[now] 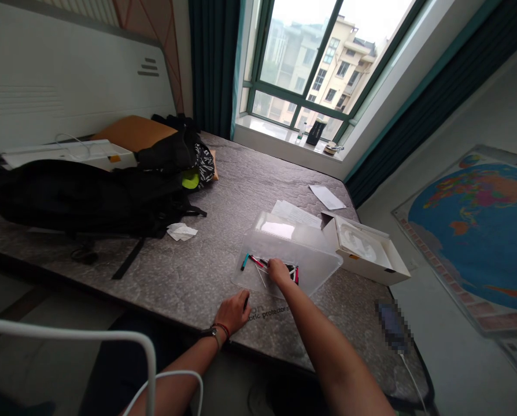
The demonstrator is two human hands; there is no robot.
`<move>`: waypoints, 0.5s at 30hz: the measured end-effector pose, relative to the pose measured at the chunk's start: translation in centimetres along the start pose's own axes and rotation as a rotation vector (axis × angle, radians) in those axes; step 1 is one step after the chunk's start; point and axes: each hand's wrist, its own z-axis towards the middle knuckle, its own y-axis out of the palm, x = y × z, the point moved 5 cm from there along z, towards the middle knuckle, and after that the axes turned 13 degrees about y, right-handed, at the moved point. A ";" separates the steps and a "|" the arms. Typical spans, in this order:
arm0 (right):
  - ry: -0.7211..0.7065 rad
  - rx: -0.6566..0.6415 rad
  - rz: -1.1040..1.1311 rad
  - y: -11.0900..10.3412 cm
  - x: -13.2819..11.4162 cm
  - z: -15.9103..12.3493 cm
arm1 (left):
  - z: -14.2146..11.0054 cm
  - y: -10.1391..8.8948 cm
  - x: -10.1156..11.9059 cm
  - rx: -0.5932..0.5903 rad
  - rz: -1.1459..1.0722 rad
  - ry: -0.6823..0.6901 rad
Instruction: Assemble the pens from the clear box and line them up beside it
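Note:
My right hand reaches into a clear plastic box. Its fingers are closed down among the pens there, and what they grip is hidden. Beside them lie a blue-capped marker, a red marker, a thin white stick and several more red, black and white pieces partly behind the hand. My left hand, wearing a wristband, rests curled on the grey mattress near its front edge, left of the box. Something small and dark shows at its fingertips, too unclear to name.
White papers lie behind the box, with an open white carton to the right. A black backpack and a crumpled tissue are on the left. A blurred-out device with a cable lies at right. A white tube crosses the lower left.

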 end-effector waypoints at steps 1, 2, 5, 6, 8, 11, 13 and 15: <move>-0.008 -0.005 0.000 0.0 0.1 0.0 | 0.0 0.0 0.0 0.001 0.000 0.001; -0.014 -0.010 0.001 0.0 0.2 0.1 | 0.0 0.0 0.0 0.002 0.001 0.000; -0.028 -0.024 0.001 0.0 0.4 0.1 | 0.0 0.0 0.0 0.000 0.004 -0.005; -0.031 -0.025 0.002 0.1 0.5 0.0 | 0.0 0.0 0.0 -0.003 0.004 -0.006; -0.038 -0.020 0.007 0.2 0.6 -0.2 | -0.1 0.0 -0.1 -0.009 0.003 -0.009; -0.046 -0.006 0.018 0.4 0.8 -0.5 | -0.1 0.1 -0.2 -0.008 -0.001 -0.010; -0.052 0.010 0.041 0.4 0.8 -0.6 | -0.1 0.1 -0.2 -0.003 -0.009 -0.003; -0.067 0.052 0.108 0.1 0.8 -0.9 | -0.1 0.2 -0.3 0.005 -0.021 -0.004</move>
